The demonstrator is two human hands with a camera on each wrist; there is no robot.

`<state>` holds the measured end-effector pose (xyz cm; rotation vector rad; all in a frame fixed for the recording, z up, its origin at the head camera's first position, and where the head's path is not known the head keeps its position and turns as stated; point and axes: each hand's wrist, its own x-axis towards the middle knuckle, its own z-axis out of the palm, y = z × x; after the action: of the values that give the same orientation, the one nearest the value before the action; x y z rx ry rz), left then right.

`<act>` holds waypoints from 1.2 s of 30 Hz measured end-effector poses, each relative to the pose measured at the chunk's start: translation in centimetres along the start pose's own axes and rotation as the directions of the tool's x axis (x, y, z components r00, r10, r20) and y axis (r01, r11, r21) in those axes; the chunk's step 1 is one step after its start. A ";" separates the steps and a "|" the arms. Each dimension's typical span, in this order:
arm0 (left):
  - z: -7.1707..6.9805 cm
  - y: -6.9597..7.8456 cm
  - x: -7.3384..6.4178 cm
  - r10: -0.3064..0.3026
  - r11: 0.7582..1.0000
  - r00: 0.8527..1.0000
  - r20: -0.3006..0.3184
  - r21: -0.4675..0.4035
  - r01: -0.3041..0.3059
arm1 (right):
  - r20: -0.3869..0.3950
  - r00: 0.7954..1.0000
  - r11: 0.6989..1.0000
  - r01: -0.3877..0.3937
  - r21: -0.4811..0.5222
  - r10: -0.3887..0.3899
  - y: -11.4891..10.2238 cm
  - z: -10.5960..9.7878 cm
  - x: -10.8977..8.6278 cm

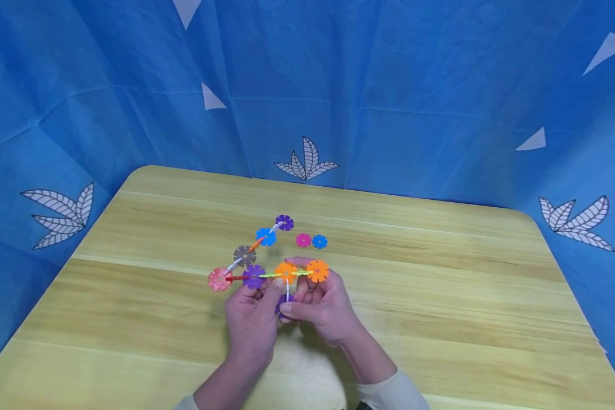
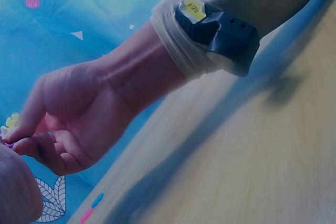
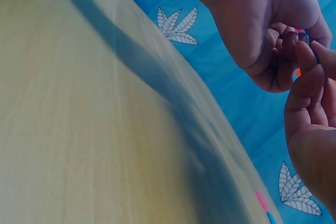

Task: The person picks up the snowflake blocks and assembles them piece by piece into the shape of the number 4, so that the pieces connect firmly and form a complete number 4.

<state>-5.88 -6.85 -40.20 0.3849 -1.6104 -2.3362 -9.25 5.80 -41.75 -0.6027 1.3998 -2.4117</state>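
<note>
Both hands hold a chain of interlocking notched plastic discs above the table. My left hand (image 1: 251, 324) pinches the chain near its lower branch, thumb against a purple disc (image 1: 279, 308). My right hand (image 1: 328, 310) pinches that same disc between thumb and fingers, which partly hide it. A white disc (image 1: 287, 289), seen edge-on, joins it to an orange disc (image 1: 286, 273). Another orange disc (image 1: 318, 271) ends the row on the right. Leftward run a purple disc (image 1: 254, 277) and a pink disc (image 1: 220, 279); from there the chain slants back through a grey disc (image 1: 245, 256) and blue disc (image 1: 266, 237).
Two loose discs, one magenta (image 1: 303, 240) and one blue (image 1: 320, 241), lie side by side on the wooden table (image 1: 441, 285) beyond the hands. A blue patterned cloth (image 1: 389, 102) hangs behind the table's far edge.
</note>
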 end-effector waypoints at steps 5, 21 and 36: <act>-0.1 0.1 0.3 -0.011 1.000 1.000 -0.027 -0.005 0.011 | -0.036 0.996 0.996 -0.085 -0.010 0.085 0.0 0.2 0.1; -0.5 0.3 0.7 -0.039 0.999 0.998 -0.048 -0.023 0.038 | -0.123 0.984 0.986 -0.141 -0.083 0.131 -0.3 -0.1 -0.1; -0.7 0.2 0.9 -0.050 0.999 0.998 -0.026 0.007 0.050 | -0.302 0.948 0.977 -0.148 -0.156 0.095 -2.2 -1.5 0.1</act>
<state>-6.44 -7.84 -40.33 0.4611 -1.6168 -2.3519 -10.17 8.00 -40.46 -0.1900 1.7293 -2.3652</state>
